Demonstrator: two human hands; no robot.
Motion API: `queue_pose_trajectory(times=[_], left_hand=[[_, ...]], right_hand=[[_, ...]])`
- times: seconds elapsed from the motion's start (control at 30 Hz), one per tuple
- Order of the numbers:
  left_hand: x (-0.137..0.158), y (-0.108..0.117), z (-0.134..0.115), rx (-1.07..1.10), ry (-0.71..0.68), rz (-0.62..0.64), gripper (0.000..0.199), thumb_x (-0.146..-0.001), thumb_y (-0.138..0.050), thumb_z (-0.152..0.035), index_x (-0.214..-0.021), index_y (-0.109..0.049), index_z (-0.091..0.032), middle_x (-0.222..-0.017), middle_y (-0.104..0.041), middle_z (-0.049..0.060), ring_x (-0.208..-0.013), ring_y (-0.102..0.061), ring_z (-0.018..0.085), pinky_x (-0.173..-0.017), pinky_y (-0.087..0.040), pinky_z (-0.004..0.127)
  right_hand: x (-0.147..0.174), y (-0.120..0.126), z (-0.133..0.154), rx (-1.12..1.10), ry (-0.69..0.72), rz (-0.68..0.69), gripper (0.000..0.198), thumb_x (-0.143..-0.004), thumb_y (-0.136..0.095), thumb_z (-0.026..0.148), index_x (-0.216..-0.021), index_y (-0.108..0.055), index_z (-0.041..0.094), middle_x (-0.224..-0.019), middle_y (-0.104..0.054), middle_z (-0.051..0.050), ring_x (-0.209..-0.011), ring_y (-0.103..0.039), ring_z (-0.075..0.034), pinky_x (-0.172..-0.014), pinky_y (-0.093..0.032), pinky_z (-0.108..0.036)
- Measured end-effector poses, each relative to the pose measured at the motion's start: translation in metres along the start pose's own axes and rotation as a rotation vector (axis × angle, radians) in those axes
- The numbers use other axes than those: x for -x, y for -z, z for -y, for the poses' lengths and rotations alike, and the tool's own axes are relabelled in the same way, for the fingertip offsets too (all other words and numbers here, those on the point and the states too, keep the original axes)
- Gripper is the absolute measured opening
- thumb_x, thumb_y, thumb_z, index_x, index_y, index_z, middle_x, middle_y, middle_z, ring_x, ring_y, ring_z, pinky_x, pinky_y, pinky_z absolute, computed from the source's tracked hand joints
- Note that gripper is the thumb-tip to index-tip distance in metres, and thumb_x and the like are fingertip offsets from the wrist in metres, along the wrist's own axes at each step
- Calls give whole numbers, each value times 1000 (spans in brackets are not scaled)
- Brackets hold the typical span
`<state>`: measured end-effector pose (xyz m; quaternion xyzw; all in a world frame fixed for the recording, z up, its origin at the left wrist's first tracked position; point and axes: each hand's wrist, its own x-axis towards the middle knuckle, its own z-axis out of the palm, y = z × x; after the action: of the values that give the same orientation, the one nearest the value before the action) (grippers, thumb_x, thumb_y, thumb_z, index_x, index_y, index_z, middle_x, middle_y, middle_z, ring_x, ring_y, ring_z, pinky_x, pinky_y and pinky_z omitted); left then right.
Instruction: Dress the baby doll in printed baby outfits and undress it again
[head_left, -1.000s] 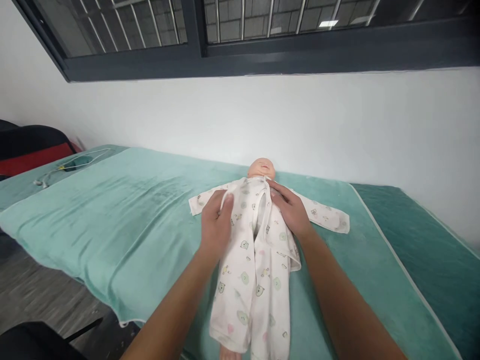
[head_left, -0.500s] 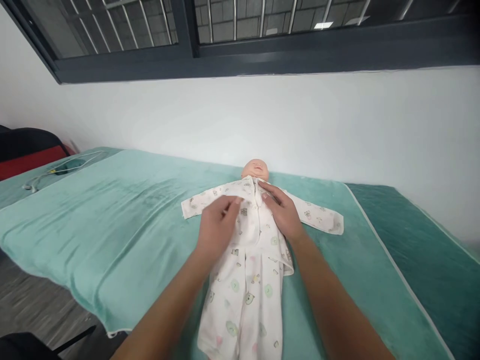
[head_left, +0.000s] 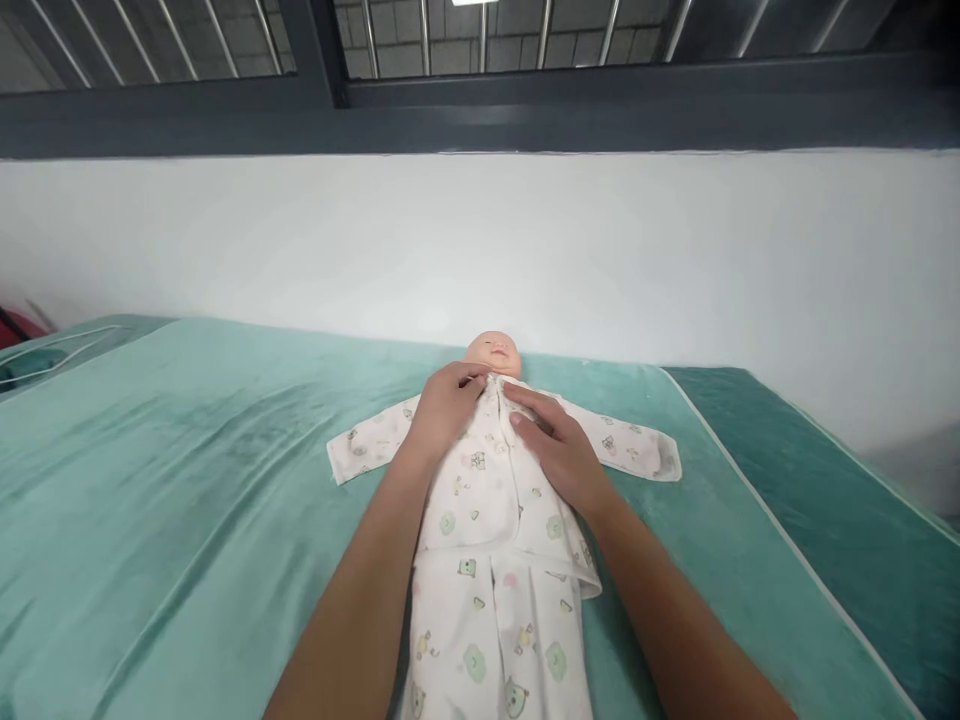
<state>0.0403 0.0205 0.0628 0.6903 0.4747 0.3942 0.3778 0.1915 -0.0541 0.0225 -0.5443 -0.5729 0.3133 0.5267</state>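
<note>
A baby doll lies on its back, its head at the far end by the wall. It wears a white printed baby jacket with both sleeves spread sideways, and matching pants below. At the neckline my left hand has its fingers bent in a pinch on the jacket's collar; the exact contact is partly hidden behind the fingers. My right hand rests on the other side of the jacket's chest, beside the front opening, its fingers stretched out and slightly apart.
A light green cover spreads under the doll, with a darker green strip along the right. White cords lie at the far left. Behind stands a white wall below a dark-framed window with metal bars.
My left hand has gone from above the jacket's chest up to the collar. My right hand stays on the chest near the neckline. The camera view has shifted to the right.
</note>
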Motion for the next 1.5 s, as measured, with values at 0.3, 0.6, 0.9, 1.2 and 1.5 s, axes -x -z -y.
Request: queue_pose_trajectory(times=[0.3,0.6,0.9,1.2,1.5], left_hand=[[-21,5,15,48,48,124,24,-76,-61,-31,-89,-77,-18,-81,-74,3,-74,-63,17,-67,-47,27],[-18,5,10,-63,40,123,22,-82,-58,-34,-86,-74,-21,-89,-75,4,-80,-65,19,-71,-46,29],[-17,3,11,72,102,32,15,-76,-67,-31,-81,-68,-17,-85,-73,4,-77,-63,16,-68,-45,27],[-14,3,5,352,154,54,15,-73,-71,-28,-82,-70,-16,-72,-65,1,-66,-57,11,-66,-43,25],[-13,-1,4,399,151,32,18,-70,-75,-22,-83,-66,-15,-69,-62,-1,-65,-57,10,-65,-44,23]], right_hand=[[-47,-27,27,624,-131,-139,31,-86,-54,50,-85,-58,19,-90,-63,-13,-81,-58,-26,-69,-42,-36],[-51,-22,18,559,-152,-117,16,-79,-50,31,-65,-46,23,-64,-57,-4,-59,-48,-18,-55,-31,-30],[-60,-13,7,-68,-258,-159,23,-70,-63,41,-69,-64,18,-65,-59,0,-59,-47,-12,-58,-36,-26],[-57,-15,3,-260,-196,-118,25,-72,-69,41,-81,-71,17,-64,-57,3,-61,-48,-10,-62,-38,-24],[-55,-14,7,-177,-100,-13,23,-78,-65,39,-84,-71,17,-80,-66,0,-75,-57,-13,-70,-43,-25]])
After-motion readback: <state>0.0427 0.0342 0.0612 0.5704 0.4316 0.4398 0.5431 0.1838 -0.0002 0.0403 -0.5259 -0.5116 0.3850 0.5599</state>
